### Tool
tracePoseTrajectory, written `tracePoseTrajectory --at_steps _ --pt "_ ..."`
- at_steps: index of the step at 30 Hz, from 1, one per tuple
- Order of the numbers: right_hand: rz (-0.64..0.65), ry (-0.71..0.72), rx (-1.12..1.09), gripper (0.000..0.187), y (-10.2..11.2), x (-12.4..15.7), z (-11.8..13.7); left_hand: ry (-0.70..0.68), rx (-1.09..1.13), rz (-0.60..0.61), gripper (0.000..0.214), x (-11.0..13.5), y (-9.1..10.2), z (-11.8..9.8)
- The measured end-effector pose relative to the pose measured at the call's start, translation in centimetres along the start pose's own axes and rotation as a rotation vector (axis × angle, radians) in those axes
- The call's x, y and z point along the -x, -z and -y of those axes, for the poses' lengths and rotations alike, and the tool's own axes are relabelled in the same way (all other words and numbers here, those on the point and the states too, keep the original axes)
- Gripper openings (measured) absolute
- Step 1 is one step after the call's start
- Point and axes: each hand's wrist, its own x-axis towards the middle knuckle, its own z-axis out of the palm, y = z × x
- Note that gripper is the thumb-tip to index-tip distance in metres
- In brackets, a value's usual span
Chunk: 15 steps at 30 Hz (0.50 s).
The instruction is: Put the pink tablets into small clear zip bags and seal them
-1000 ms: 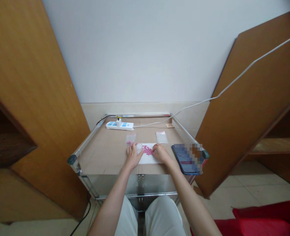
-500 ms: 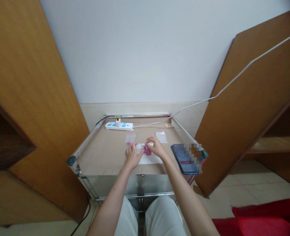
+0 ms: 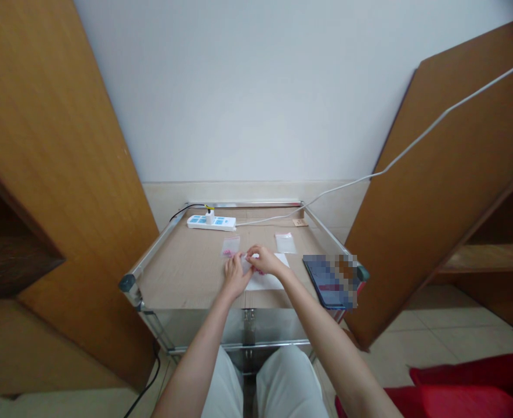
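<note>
On a small wood-topped cart (image 3: pixel 182 273) lies a white sheet of paper (image 3: pixel 265 282) with pink pills mostly hidden under my right hand. My left hand (image 3: pixel 234 276) is closed around a small clear container at the paper's left edge. Reaching across to the left, my right hand (image 3: pixel 263 259) has its fingertips pinched together right over that container; what they pinch is too small to make out. A small clear bag with pink pills (image 3: pixel 231 246) lies just beyond my left hand. Another small clear bag (image 3: pixel 285 242) lies beyond the paper.
A white power strip (image 3: pixel 211 222) with a plug and cables sits at the cart's far edge. A dark tablet (image 3: pixel 328 281) lies at the cart's right side. Wooden panels lean on both sides. Something red lies on the floor at lower right.
My right hand has moved left from the pill pile to the container in my left hand, covering the pills. My left hand has stayed in place.
</note>
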Motion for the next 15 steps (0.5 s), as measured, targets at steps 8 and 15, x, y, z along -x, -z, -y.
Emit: tracePoseTrajectory --at_steps 8,15 --pt "0.006 -0.129 0.094 0.013 2.6 0.8 -2.8 0.027 0.010 0.003 0.045 0.2 0.6 -0.5" --pt "0.118 -0.196 0.328 0.014 1.9 1.8 -4.5 0.021 0.011 -0.007 0.045 0.1 0.6 -0.4"
